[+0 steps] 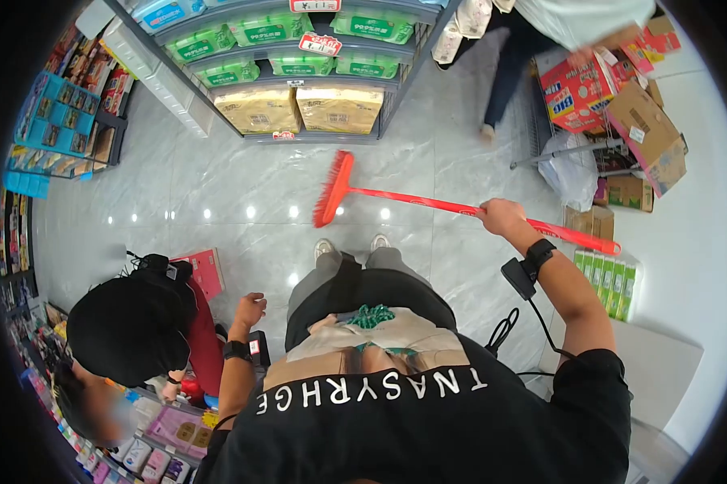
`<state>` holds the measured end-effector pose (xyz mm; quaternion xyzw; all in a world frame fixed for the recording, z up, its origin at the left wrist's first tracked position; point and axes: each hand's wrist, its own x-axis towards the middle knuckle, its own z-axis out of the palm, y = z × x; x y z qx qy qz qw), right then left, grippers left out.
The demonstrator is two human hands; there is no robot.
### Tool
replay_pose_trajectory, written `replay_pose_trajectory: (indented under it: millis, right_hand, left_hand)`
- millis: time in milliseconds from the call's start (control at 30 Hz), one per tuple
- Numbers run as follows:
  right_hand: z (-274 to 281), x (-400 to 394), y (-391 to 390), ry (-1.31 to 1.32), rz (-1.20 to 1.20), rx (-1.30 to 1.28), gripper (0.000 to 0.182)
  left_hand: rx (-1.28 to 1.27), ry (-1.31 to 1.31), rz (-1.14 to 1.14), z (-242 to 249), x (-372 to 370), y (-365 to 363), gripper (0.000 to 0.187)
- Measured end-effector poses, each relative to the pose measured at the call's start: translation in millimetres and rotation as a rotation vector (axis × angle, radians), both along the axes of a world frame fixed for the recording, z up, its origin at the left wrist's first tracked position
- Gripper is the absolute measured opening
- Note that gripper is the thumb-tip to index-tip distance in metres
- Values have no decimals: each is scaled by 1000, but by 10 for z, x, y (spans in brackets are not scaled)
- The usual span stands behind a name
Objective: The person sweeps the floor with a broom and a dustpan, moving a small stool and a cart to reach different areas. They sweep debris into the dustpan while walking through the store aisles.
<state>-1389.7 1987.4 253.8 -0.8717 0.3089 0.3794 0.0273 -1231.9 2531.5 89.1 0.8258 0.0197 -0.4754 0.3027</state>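
Note:
A red broom [416,198] reaches across the grey tiled floor, its bristle head [332,190] lying to the left, ahead of my shoes. My right hand [503,217] is wrapped round the handle, with the handle's end sticking out past it to the right. Out to my left side, my left hand [251,308] holds nothing; its fingers are loosely bent and slightly apart. A red folder-like sheet [203,273] lies beyond it, near a crouching person.
Ahead stands a shelf unit [283,139] with green packs and yellow cartons. A person [137,323] in a black top crouches at left by shelves. Another person [513,68] walks at upper right, near cardboard boxes [644,133] and a white bag [569,169]. Green-white packs [607,282] lie at right.

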Motion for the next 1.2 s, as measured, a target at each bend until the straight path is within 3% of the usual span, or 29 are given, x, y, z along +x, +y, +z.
replay_pose_trajectory:
  millis: [200,467,767,867,1033,1200]
  right_hand:
    - [-355,357,547,-19,56,88,28]
    - [-1021,788,464,5,94,207,31]
    - [-1437,297,-1575,49,128,178,33]
    - [-1421,80,-2569,79,113,171,35]
    - [-869,42,-3944,62,178,-32,40]
    - [-220,137,-4373,4,210,-226,38]
  left_hand:
    - [-15,4,17,-436,375,379,29]
    - [42,-72,109,-49,395,-72,33]
    - [161,-25,498,147,-1205,-1002,27]
    - [138,53,391,297,-1827,-1683,30]
    - [114,-28,508,554,-2522,-2419,31]
    - [169,-158,455,450,-2967,-2590,30]
